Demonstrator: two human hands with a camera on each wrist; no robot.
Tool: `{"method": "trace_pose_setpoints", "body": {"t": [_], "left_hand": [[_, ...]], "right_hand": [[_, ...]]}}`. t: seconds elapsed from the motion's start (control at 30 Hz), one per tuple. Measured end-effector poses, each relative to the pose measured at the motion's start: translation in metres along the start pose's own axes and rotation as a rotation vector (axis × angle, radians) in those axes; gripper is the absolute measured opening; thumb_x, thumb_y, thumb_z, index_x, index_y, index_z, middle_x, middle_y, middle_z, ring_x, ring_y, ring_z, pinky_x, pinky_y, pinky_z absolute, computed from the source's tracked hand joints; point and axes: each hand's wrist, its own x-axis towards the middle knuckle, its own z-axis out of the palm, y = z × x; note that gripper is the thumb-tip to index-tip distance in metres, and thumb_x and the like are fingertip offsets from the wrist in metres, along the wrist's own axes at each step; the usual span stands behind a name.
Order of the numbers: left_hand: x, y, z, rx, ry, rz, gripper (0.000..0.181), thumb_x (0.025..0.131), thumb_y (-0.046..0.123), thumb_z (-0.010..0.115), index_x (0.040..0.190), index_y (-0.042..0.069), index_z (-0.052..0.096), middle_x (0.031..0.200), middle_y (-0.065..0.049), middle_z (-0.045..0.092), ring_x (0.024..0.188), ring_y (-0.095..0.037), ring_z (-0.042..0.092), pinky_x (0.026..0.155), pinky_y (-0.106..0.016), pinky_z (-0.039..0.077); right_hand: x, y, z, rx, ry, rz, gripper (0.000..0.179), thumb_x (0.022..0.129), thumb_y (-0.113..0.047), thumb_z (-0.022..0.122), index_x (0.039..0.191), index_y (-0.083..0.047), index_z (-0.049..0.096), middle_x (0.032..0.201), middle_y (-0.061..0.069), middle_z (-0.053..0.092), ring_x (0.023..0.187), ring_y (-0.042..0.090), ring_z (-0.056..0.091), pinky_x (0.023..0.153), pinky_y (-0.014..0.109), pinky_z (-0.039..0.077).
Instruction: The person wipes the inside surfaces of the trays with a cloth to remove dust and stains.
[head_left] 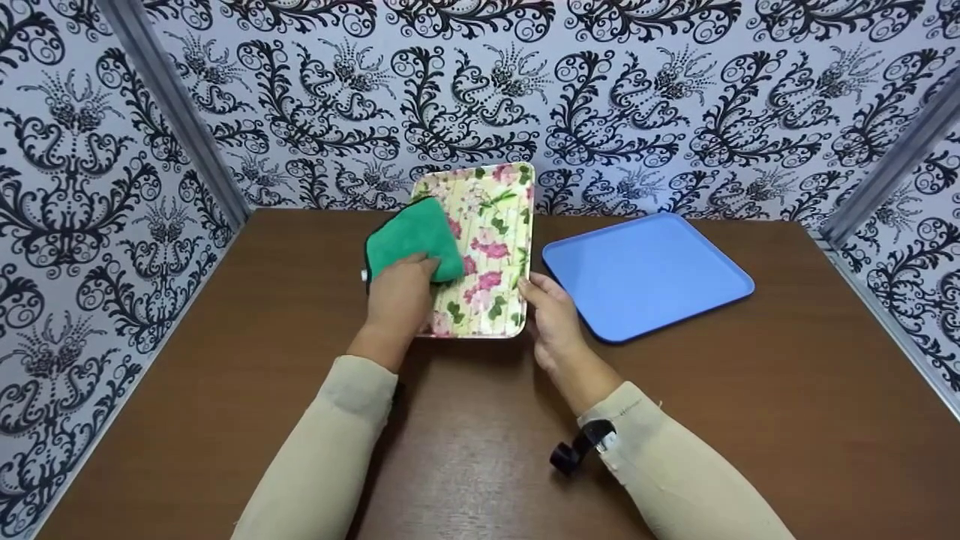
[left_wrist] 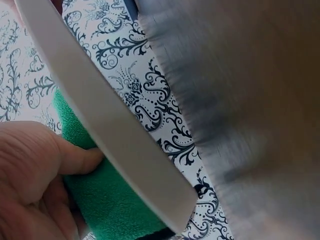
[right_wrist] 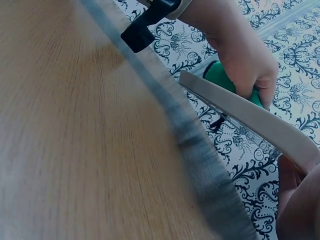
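A floral tray with pink blossoms and green leaves on a cream ground is held tilted above the table. My right hand grips its lower right edge, with the thumb on the printed face and the other fingers partly hidden behind. Against the tray's left side, my left hand holds a green cloth with dark edging. In the left wrist view, the thumb lies on the green cloth beside the tray's pale side. The right wrist view shows the tray edge-on, with the cloth hand beyond it.
A blue tray lies on the brown wooden table, to the right of the floral one. Walls with a black-and-white scroll pattern stand behind and at both sides. A black device is strapped to the right wrist.
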Motion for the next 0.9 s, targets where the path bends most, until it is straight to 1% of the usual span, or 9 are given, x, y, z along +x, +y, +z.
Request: {"method": "trace_pose_setpoints", "body": {"t": [0.1,0.2,0.37,0.43,0.6,0.8,0.9], "left_hand": [[0.000,-0.001,-0.001,-0.026,-0.025,-0.045,0.041,0.098,0.001,0.055,0.135,0.011,0.070,0.142,-0.012,0.067,0.126,-0.036,0.066,0.109,-0.050,0.053],[0.000,0.000,-0.001,-0.063,-0.048,-0.079,0.042,0.100,0.003,0.054,0.139,0.011,0.068,0.144,-0.012,0.065,0.129,-0.036,0.064,0.110,-0.051,0.052],[-0.001,0.009,0.001,-0.128,-0.049,-0.107,0.044,0.099,0.003,0.055,0.141,0.012,0.066,0.143,-0.010,0.066,0.130,-0.034,0.064,0.111,-0.050,0.052],[-0.002,0.014,0.001,-0.138,-0.049,-0.107,0.044,0.099,0.005,0.057,0.142,0.012,0.065,0.142,-0.010,0.067,0.130,-0.034,0.064,0.111,-0.050,0.052],[-0.006,0.025,0.002,-0.110,-0.062,-0.085,0.044,0.098,0.007,0.060,0.142,0.013,0.066,0.141,-0.009,0.068,0.129,-0.033,0.065,0.110,-0.049,0.052],[-0.010,0.036,0.000,-0.067,-0.094,-0.045,0.050,0.096,0.002,0.059,0.143,0.018,0.065,0.143,-0.005,0.067,0.128,-0.031,0.066,0.107,-0.049,0.055],[-0.012,0.041,-0.001,-0.061,-0.084,-0.013,0.052,0.094,0.000,0.058,0.142,0.019,0.066,0.141,-0.004,0.068,0.125,-0.031,0.067,0.105,-0.049,0.056]], "right_hand": [[0.000,0.000,0.000,0.000,0.006,0.005,0.028,0.104,-0.012,0.057,0.127,0.005,0.059,0.088,-0.001,0.068,0.080,0.011,0.066,0.066,0.026,0.058],[0.001,0.000,0.000,0.007,0.013,0.007,0.028,0.104,-0.011,0.057,0.127,0.005,0.059,0.088,-0.001,0.068,0.079,0.011,0.066,0.066,0.026,0.058],[0.003,-0.002,-0.001,0.028,0.028,0.003,0.027,0.105,-0.011,0.057,0.126,0.004,0.059,0.089,-0.001,0.069,0.078,0.012,0.067,0.067,0.026,0.059],[0.003,-0.002,-0.002,0.032,0.030,0.003,0.027,0.105,-0.011,0.057,0.127,0.005,0.059,0.090,0.000,0.070,0.078,0.012,0.068,0.067,0.026,0.059],[0.004,-0.003,-0.003,0.033,0.037,0.009,0.029,0.105,-0.010,0.056,0.129,0.005,0.059,0.093,0.000,0.071,0.081,0.012,0.069,0.070,0.027,0.060],[0.005,-0.002,-0.004,0.028,0.035,0.008,0.030,0.105,-0.012,0.056,0.130,0.004,0.058,0.093,0.000,0.071,0.082,0.011,0.069,0.070,0.025,0.060],[0.005,-0.002,-0.004,0.025,0.038,0.009,0.030,0.105,-0.012,0.056,0.130,0.004,0.058,0.092,-0.002,0.070,0.080,0.010,0.069,0.069,0.025,0.059]]}}
